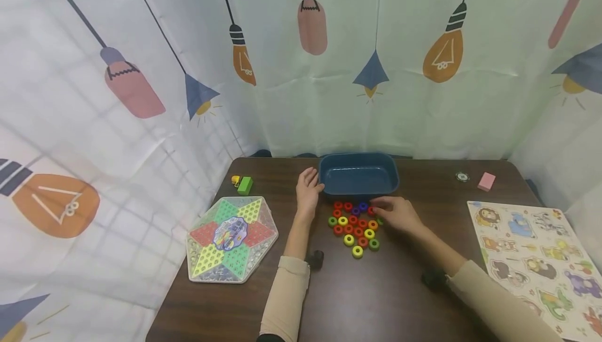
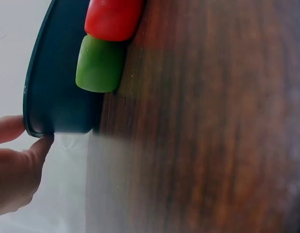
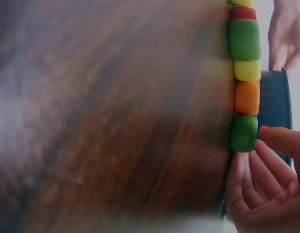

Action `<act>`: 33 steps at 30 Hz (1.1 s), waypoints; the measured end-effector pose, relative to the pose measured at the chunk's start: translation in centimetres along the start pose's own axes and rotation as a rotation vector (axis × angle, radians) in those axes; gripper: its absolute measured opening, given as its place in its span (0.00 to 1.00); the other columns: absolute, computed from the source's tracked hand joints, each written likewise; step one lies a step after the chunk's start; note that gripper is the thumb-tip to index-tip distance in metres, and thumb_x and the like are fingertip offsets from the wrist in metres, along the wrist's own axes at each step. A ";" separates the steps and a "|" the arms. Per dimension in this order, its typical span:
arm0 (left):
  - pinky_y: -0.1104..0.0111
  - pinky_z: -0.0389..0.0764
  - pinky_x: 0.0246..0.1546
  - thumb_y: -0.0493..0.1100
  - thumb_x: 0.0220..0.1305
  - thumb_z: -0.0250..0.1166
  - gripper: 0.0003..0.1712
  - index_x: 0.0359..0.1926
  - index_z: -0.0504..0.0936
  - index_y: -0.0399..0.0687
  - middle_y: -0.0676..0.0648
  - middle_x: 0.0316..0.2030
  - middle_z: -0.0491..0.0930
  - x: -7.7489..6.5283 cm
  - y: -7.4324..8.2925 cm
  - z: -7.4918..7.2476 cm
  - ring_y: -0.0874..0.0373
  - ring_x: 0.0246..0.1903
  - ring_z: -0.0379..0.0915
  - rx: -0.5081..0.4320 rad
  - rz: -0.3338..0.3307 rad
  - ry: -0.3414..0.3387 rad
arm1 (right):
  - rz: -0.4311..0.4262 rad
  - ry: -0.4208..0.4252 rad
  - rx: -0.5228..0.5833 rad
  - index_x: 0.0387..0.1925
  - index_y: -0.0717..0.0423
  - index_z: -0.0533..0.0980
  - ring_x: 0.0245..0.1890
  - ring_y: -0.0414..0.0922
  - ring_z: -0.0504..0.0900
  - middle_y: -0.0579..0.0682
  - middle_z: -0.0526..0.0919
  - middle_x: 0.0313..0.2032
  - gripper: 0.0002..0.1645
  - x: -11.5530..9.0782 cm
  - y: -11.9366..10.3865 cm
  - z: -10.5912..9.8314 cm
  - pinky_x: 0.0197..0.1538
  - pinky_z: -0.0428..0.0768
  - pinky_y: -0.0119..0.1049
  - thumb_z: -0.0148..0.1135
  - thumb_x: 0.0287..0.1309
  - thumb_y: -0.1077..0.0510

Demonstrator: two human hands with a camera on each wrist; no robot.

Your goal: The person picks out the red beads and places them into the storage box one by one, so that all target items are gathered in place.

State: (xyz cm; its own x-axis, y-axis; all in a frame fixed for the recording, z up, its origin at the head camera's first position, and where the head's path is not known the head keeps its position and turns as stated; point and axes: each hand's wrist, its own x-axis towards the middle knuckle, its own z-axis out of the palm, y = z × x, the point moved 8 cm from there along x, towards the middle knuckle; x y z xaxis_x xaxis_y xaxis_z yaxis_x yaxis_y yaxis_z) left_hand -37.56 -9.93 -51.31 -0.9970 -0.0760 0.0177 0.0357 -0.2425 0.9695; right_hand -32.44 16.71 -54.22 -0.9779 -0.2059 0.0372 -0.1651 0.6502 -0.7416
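Note:
In the head view, my left hand (image 1: 308, 190) is at the left end of a dark blue tray (image 1: 359, 193). The left wrist view has its thumb (image 2: 43, 145) against the tray's end wall, with a finger beside the rim. My right hand (image 1: 398, 213) reaches over the right side of a cluster of coloured rings, its fingertips at a red ring (image 1: 371, 210). A green ring (image 3: 244, 133) partly covers those fingertips in the right wrist view, so whether they pinch anything is hidden. A yellow ring (image 1: 357, 251) lies at the cluster's near end.
A hexagonal star-patterned game board (image 1: 232, 240) lies at left, with a green block (image 1: 245, 185) behind it. At right are an animal puzzle board (image 1: 531, 253), a pink block (image 1: 486, 181) and a round chip (image 1: 462, 177). A patterned curtain (image 1: 329, 106) hangs behind the table.

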 end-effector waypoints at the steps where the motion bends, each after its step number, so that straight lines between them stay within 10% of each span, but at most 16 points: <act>1: 0.56 0.70 0.64 0.19 0.61 0.56 0.36 0.69 0.59 0.37 0.32 0.70 0.58 -0.1 0.2 0.1 0.42 0.71 0.55 -0.007 -0.007 -0.007 | -0.001 -0.003 0.009 0.49 0.42 0.83 0.40 0.42 0.85 0.44 0.87 0.45 0.16 0.0 0.0 0.1 0.41 0.81 0.42 0.68 0.59 0.46; 13: 0.59 0.73 0.62 0.22 0.62 0.58 0.33 0.66 0.63 0.40 0.36 0.68 0.64 0.9 -1.2 -0.7 0.47 0.67 0.64 0.045 0.028 0.068 | 0.130 -0.116 0.316 0.42 0.54 0.84 0.28 0.47 0.88 0.51 0.88 0.35 0.14 -0.2 0.6 1.0 0.31 0.86 0.40 0.72 0.55 0.54; 20: 0.61 0.74 0.61 0.20 0.60 0.58 0.33 0.66 0.61 0.35 0.37 0.66 0.67 0.9 -1.0 -0.8 0.47 0.65 0.67 0.038 0.040 0.105 | 0.096 -0.206 0.405 0.47 0.58 0.82 0.32 0.52 0.88 0.52 0.88 0.38 0.19 0.1 -3.6 -0.6 0.35 0.87 0.47 0.73 0.54 0.55; 33: 0.62 0.73 0.62 0.23 0.63 0.59 0.33 0.67 0.60 0.36 0.36 0.67 0.66 1.0 -1.4 -0.9 0.48 0.65 0.67 0.024 -0.007 0.076 | 0.110 -0.311 0.535 0.57 0.68 0.75 0.38 0.57 0.87 0.60 0.87 0.40 0.27 11.2 -7.9 -2.5 0.52 0.78 0.59 0.68 0.59 0.58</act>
State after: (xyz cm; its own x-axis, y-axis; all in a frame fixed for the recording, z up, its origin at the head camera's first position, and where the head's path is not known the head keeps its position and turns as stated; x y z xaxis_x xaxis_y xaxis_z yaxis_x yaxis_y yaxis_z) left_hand -38.59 -10.54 -52.85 -0.9890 -0.1479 -0.0073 0.0257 -0.2199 0.9752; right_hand -42.41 11.05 -46.24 -0.8890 -0.4139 -0.1956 0.1007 0.2401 -0.9655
